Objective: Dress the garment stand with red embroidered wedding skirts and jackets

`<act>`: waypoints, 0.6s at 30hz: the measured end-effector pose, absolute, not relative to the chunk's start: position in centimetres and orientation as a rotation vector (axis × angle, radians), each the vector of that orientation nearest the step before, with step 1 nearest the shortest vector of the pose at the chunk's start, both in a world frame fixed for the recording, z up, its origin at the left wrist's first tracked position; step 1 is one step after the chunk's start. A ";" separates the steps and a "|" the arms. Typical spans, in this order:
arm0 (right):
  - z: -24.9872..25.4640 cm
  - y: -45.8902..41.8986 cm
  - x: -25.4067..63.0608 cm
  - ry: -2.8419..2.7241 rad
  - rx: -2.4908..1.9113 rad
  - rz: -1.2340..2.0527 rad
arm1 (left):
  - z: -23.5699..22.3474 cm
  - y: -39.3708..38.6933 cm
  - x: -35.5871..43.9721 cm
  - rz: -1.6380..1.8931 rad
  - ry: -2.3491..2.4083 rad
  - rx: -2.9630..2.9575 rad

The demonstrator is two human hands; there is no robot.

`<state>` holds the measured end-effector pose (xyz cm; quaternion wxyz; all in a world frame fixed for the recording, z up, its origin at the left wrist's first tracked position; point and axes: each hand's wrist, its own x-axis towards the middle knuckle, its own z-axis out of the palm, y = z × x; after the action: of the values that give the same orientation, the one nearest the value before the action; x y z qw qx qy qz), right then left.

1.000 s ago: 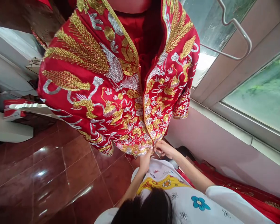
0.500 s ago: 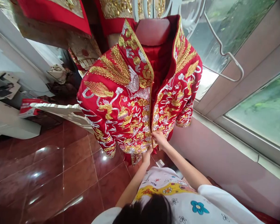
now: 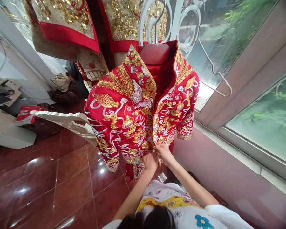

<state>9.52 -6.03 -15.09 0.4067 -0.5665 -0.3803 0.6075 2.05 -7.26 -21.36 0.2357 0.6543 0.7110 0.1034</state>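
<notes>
A red jacket with gold and silver embroidery hangs upright on a dark red hanger. Its collar and upper front stand apart, showing the red lining. My left hand is closed on the lower front edge of the jacket. Just beside it and slightly higher, my right hand pinches the opposite front edge. The two hands touch or nearly touch at the front opening. My fingertips partly hide the fastening there, so its details cannot be made out.
A white ornate rack stands behind the jacket, with a bare wire hanger at its right. Sequined garments hang at the back left. A white carved panel juts out at left. Windows line the right side above a low wall.
The view has tilted up, so the jacket sits lower in it. My left hand has moved up against my right, and the two lower front edges have come together, the right one overlapping.
</notes>
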 end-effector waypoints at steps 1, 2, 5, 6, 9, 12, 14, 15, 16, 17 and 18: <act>-14.1 -5.5 9.7 -0.963 -1.417 1.506 | -21.8 -7.5 2.3 0.272 1.948 1.816; -13.0 -4.8 10.0 -0.978 -1.392 1.472 | -22.1 -7.7 2.4 0.255 1.944 1.844; -9.8 -3.4 10.5 -1.055 -1.283 1.377 | -21.4 -8.1 2.4 0.230 1.957 1.922; -9.0 -3.3 10.5 -1.082 -1.264 1.352 | -20.6 -8.0 2.2 0.239 1.969 1.941; -8.4 -3.4 9.9 -1.119 -1.259 1.329 | -16.8 -7.1 1.5 0.412 2.015 1.969; -8.9 -3.7 9.2 -1.086 -1.227 1.388 | -13.1 -5.5 0.9 0.619 2.039 1.970; -8.7 -3.7 9.2 -1.063 -1.225 1.435 | -11.6 -4.7 0.7 0.611 2.037 1.987; -8.1 -3.6 9.3 -1.068 -1.233 1.459 | -11.2 -4.4 0.8 0.580 2.037 2.000; -7.2 -3.4 9.6 -1.088 -1.240 1.475 | -11.0 -4.3 0.9 0.548 2.043 2.013; -6.0 -3.2 9.9 -1.116 -1.243 1.463 | -11.1 -4.3 1.2 0.520 2.056 2.031; -4.4 -2.9 10.1 -1.154 -1.237 1.419 | -11.2 -4.4 1.5 0.497 2.070 2.056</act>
<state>10.13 -2.90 -4.42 0.4498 -0.5004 -0.4668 0.5740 1.49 -4.42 -11.21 0.0912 0.6918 0.6965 0.1671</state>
